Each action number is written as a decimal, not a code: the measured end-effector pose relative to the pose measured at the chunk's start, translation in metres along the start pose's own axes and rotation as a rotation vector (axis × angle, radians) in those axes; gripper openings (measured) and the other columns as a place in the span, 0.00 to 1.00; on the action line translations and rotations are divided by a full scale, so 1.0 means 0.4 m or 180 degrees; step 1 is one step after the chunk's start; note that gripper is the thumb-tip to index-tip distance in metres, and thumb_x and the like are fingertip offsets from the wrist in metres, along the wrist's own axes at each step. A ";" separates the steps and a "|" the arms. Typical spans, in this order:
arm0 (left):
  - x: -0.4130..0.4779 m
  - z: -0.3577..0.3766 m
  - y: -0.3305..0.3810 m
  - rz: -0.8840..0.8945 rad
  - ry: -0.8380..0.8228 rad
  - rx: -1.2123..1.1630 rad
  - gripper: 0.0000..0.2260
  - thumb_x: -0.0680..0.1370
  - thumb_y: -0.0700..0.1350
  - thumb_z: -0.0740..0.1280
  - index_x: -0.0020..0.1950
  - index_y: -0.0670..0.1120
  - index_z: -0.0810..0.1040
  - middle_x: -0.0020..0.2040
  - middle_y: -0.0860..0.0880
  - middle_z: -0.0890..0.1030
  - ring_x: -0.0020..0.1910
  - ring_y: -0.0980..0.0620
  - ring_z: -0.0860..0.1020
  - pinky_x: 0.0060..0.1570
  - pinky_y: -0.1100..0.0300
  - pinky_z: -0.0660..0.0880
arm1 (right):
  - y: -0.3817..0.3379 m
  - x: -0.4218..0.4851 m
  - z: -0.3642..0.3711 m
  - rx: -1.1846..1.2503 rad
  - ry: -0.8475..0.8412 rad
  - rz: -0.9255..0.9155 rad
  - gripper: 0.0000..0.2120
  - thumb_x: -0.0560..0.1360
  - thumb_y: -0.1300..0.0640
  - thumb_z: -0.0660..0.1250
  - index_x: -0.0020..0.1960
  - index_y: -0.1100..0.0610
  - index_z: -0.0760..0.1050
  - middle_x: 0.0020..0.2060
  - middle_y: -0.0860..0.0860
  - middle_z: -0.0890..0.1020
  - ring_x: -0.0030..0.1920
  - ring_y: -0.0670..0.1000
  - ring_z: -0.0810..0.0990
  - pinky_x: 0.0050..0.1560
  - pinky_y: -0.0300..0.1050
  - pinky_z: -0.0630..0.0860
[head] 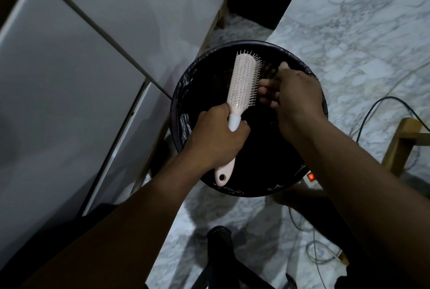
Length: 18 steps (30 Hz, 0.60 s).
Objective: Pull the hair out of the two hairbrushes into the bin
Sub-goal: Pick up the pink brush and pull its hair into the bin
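Note:
A pale pink hairbrush (242,81) is held over a round bin (183,93) lined with a black bag. My left hand (216,139) is shut around the brush's handle, bristles turned to the right. My right hand (290,93) sits against the bristle side, fingers pinched on a dark tuft of hair (271,72) that stretches from the bristles. The bin's inside is dark and its contents do not show. Only one brush is in view.
A white cabinet (69,79) stands to the left of the bin. A power strip with a lit red switch (310,177) lies on the marble floor at the right, with cables (372,112) and a wooden leg (400,146). A black chair base (218,253) is below.

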<state>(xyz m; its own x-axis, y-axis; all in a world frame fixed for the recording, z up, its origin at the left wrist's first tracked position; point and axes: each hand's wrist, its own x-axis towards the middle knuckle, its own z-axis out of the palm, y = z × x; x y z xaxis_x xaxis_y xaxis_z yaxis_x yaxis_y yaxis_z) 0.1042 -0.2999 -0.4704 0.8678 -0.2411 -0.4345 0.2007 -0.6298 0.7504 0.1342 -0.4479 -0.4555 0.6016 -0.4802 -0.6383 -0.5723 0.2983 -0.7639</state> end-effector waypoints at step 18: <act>-0.005 -0.009 0.000 0.0322 -0.0464 -0.0077 0.15 0.76 0.48 0.71 0.31 0.53 0.70 0.26 0.55 0.74 0.24 0.61 0.73 0.26 0.70 0.64 | 0.002 0.018 -0.031 -0.0817 0.0183 -0.1512 0.09 0.71 0.50 0.78 0.38 0.52 0.82 0.36 0.48 0.87 0.37 0.45 0.85 0.43 0.44 0.82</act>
<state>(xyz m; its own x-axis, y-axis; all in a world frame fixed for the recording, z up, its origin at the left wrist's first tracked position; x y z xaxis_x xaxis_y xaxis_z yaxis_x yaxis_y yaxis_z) 0.1040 -0.2967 -0.4676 0.8095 -0.4078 -0.4225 0.1281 -0.5795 0.8048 0.1310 -0.4613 -0.4596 0.7999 -0.5597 -0.2167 -0.3669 -0.1702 -0.9145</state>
